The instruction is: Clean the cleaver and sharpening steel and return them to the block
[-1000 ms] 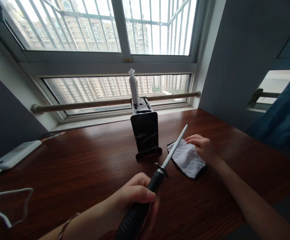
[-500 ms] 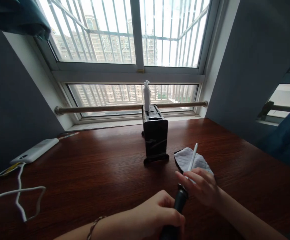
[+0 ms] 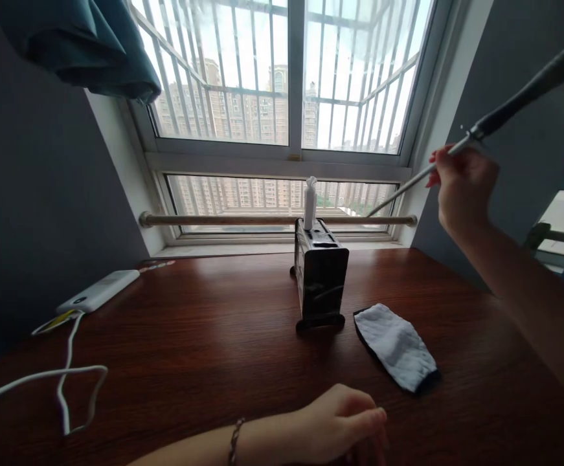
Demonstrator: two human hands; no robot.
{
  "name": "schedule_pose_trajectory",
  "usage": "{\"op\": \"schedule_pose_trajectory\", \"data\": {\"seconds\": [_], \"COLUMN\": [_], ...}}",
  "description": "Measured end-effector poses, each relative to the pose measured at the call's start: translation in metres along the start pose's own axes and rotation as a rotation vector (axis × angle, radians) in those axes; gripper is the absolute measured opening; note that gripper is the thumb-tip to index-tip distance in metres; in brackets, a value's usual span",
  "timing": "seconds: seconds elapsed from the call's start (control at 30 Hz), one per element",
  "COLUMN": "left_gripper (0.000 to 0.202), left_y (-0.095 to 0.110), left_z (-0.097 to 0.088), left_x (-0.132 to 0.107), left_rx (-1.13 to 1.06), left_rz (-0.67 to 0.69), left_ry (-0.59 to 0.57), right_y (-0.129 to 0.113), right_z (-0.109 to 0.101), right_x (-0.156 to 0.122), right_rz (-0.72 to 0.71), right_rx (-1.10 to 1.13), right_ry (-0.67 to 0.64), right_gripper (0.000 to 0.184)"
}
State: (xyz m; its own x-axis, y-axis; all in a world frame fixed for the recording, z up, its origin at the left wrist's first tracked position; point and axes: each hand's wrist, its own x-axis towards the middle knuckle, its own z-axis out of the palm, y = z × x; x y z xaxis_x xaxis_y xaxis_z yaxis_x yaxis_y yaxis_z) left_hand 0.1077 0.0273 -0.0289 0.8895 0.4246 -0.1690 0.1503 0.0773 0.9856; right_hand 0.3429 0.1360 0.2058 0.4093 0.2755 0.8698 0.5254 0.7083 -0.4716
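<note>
My right hand (image 3: 462,182) is raised at the upper right, its fingers pinched on the metal rod of a sharpening steel (image 3: 515,103). The steel's black handle points up and right, and its tip slants down toward the black knife block (image 3: 321,281). The block stands on the wooden table (image 3: 189,336) with a white wrapped handle (image 3: 309,202) sticking out of its top. My left hand (image 3: 342,424) rests low at the table's front edge, its fingers loosely curled with nothing visible in them. A white cloth (image 3: 397,346) lies flat to the right of the block.
A white power bank (image 3: 100,291) lies at the table's left with a white cable (image 3: 63,375) looping toward the front. A barred window (image 3: 286,84) and a wooden rail (image 3: 272,220) run behind the table. A teal curtain (image 3: 78,45) hangs at upper left.
The sharpening steel has passed from my left hand to my right hand, which lifted it high to the right. My left hand has let go and dropped to the table's front edge.
</note>
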Motion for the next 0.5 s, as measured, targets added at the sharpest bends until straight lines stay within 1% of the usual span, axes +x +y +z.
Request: {"op": "schedule_pose_trajectory", "data": {"seconds": [0.07, 0.1, 0.17, 0.27, 0.33, 0.4, 0.5], "left_gripper": [0.056, 0.056, 0.056, 0.056, 0.056, 0.056, 0.056], "left_y": [-0.013, -0.017, -0.022, -0.024, -0.024, -0.026, -0.028], "left_z": [-0.006, -0.009, -0.014, -0.016, -0.014, -0.013, -0.012], "left_x": [0.008, 0.011, 0.016, 0.017, 0.017, 0.017, 0.018], "left_rx": [-0.04, -0.071, -0.128, -0.159, -0.158, -0.159, -0.168], "left_rz": [0.012, 0.021, 0.04, 0.061, 0.065, 0.068, 0.073], "left_ry": [0.014, 0.024, 0.05, 0.072, 0.071, 0.067, 0.056], "right_y": [-0.005, -0.006, -0.005, -0.001, 0.002, 0.004, 0.009], "right_z": [0.028, 0.043, 0.071, 0.107, 0.125, 0.137, 0.146], "right_x": [0.029, 0.037, 0.043, 0.035, 0.026, 0.019, 0.012], "right_rz": [-0.044, -0.057, -0.056, -0.038, -0.033, -0.009, 0.071], "right_rx": [0.021, 0.023, 0.017, -0.013, -0.031, -0.055, -0.081], "right_ry": [-0.048, -0.075, -0.154, -0.251, -0.285, -0.298, -0.312], "right_gripper": [0.02, 0.021, 0.022, 0.022, 0.02, 0.019, 0.016]}}
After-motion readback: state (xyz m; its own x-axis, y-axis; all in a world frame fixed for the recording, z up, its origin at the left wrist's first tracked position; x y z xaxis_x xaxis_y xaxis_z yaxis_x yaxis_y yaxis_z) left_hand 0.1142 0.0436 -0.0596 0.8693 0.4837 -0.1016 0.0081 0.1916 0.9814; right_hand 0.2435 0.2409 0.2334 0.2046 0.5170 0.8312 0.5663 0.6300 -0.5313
